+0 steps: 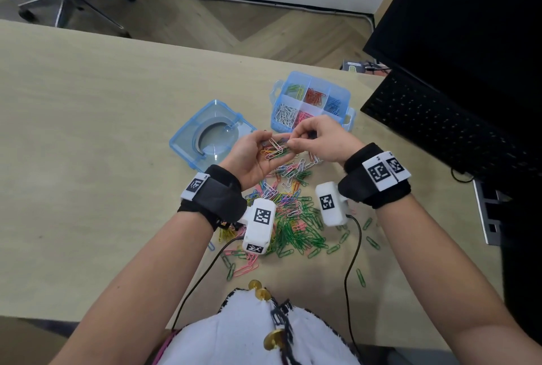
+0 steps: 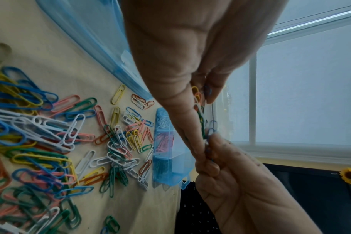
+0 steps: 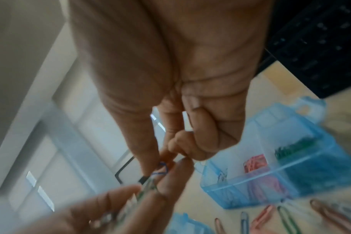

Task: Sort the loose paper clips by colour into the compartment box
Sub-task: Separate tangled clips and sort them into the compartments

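Together, right hand [image 1: 318,141] pinches a looped wire clip [image 3: 161,169].

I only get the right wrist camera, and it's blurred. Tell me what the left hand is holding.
Observer: The left hand, palm up, cups a bunch of mixed clips: pink, white, green.
Operator: My right hand pinches a blue clip. Locate the loose pile.
Observer: The loose pile lies on the desk under both wrists, nearer the person than the compartment box.
Operator: Find the lid.
Observer: The lid lies on the desk, left of the box.
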Demonstrator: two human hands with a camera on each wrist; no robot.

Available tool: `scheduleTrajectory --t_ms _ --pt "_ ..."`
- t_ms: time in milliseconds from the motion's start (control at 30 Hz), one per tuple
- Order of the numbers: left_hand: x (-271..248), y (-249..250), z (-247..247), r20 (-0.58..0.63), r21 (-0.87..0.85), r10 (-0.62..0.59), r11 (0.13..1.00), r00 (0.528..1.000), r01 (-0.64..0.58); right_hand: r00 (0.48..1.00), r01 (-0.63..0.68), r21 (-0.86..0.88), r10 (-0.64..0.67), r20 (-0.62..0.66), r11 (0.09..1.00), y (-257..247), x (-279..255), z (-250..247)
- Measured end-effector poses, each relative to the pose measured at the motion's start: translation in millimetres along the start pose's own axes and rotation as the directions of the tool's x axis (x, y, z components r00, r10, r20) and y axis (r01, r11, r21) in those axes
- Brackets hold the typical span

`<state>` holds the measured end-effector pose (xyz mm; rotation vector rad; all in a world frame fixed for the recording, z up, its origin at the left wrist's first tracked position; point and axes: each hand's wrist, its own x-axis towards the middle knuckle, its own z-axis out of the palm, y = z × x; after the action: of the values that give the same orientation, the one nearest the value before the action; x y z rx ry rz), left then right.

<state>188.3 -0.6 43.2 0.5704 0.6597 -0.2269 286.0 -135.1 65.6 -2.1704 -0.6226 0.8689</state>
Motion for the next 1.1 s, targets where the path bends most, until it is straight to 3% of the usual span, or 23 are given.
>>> scheduleTrajectory --t_ms 67,167,233,300,400,500,667,733,867,1000,1100 --pt "0.9 2.4 -0.7 0.023 0.007 0.012 1.0 1.0 -0.012 0.995 -0.096 0.253 0.09 0.034 0.963 -1.0 5.8 -5.4" --pt "2.2 5.9 -2.8 0.03 0.027 0.009 1.0 0.999 -0.01 0.983 -0.183 0.698 0.142 0.116 0.692 0.3 12.0 -19.1" --pt "3.3 7.5 -4.1 0.022 0.031 0.005 1.0 1.0 -0.006 0.984 -0.179 0.783 0.103 0.146 0.596 3.3 16.4 -26.4" --pt "4.9 7.3 -5.3 0.009 0.034 0.004 0.999 1.0 -0.004 0.981 -0.192 0.795 0.148 0.129 0.575 5.4 25.5 -28.6" --pt "7.0 5.9 -6.2 -0.004 0.026 -0.001 1.0 1.0 0.001 0.944 -0.269 0.716 0.324 0.063 0.644 1.3 46.2 -23.5" --pt "7.3 5.1 -6.3 -0.015 0.013 -0.005 1.0 1.0 0.005 0.917 -0.33 0.614 0.397 0.029 0.717 -8.4 62.6 -16.7" --pt "6.1 5.4 -7.9 -0.014 -0.034 0.001 0.999 1.0 -0.001 0.929 -0.298 0.751 0.361 0.086 0.589 -13.2 72.2 -18.1" --pt "5.7 5.8 -8.7 -0.018 -0.027 0.005 1.0 1.0 -0.005 0.933 -0.269 0.764 0.356 0.056 0.586 -7.8 74.9 -22.0" --pt "4.9 4.9 -8.6 -0.026 -0.03 0.005 1.0 1.0 -0.006 0.907 -0.236 0.704 0.412 -0.088 0.669 6.9 80.6 -38.5" --pt "3.3 4.8 -6.9 -0.024 -0.045 0.012 0.999 1.0 -0.013 0.816 -0.257 0.567 0.49 -0.306 0.783 22.9 88.0 -63.0" --pt "1.1 4.5 -4.7 -0.013 -0.051 0.015 0.999 1.0 -0.015 0.778 -0.332 0.435 0.504 -0.375 0.837 36.7 89.0 -75.2"
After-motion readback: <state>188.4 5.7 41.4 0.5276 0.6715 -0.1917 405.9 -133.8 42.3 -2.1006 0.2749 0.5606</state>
